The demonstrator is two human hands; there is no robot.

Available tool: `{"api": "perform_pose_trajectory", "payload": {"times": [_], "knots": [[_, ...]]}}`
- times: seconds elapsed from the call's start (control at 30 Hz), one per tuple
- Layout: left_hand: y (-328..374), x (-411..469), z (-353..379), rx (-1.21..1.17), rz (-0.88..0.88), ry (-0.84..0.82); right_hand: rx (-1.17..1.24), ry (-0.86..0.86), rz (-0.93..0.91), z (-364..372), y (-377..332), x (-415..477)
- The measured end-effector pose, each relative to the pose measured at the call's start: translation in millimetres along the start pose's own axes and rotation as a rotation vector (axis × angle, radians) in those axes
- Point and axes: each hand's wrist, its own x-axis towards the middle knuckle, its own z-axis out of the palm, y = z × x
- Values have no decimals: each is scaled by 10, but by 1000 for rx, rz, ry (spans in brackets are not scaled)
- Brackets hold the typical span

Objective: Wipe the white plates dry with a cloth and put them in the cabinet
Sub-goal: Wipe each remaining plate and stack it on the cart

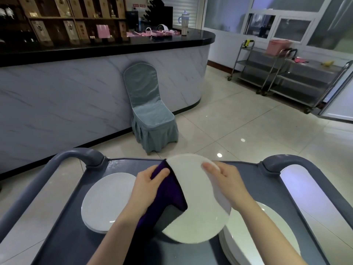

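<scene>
A grey cart [63, 236] is spread beneath both hands. One stack of plates [107, 199] is set outside the left hand [150, 180], a taller stack [267, 236] under the right hand [227, 180]. Between them a white plate [198, 197] is held tilted, gripped at its rim by the right hand, a purple cloth [168, 199] clutched against it by the left.

White plate [198, 203]; purple cloth [168, 196]; grey cart [63, 226]; teal chair cover [150, 119].
</scene>
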Motion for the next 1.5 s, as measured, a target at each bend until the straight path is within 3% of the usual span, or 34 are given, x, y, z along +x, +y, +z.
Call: {"api": "perform_pose_trajectory", "payload": {"times": [0.1,0.13,0.23,0.33,0.5,0.6,0.67,0.73,0.9,1.0,1.13,1.23,1.4,1.5], "knots": [[-137,-130,172,-403,-209,241,590,335,266,265,38,-125],[-183,-149,203,-461,-257,285,689,391,330,357,78,-175],[-254,-134,139,-419,-297,266,490,316,365,415,201,-281],[-221,-75,-11,-306,-201,190,215,149,175,185,192,-182],[-8,55,-38,185,77,-127,-226,-298,-73,-29,-18,84],[59,85,-13,250,116,-209,-255,-315,-122,1,-2,95],[45,60,-15,175,82,-170,-186,-234,-114,-24,21,77],[-32,22,-19,-4,-17,-56,-16,-75,7,-62,21,54],[-241,-149,355,-484,-303,360,676,492,377,448,74,-170],[-255,-233,511,-571,-383,460,718,664,435,796,81,-358],[-204,-151,289,-538,-402,429,408,398,287,633,238,-482],[-166,-62,106,-511,-398,389,159,173,67,357,318,-578],[-83,39,-83,-442,-402,271,-720,-73,-674,-13,378,-510],[-15,64,-94,-377,-400,146,-946,-114,-910,-9,316,-418]]}}
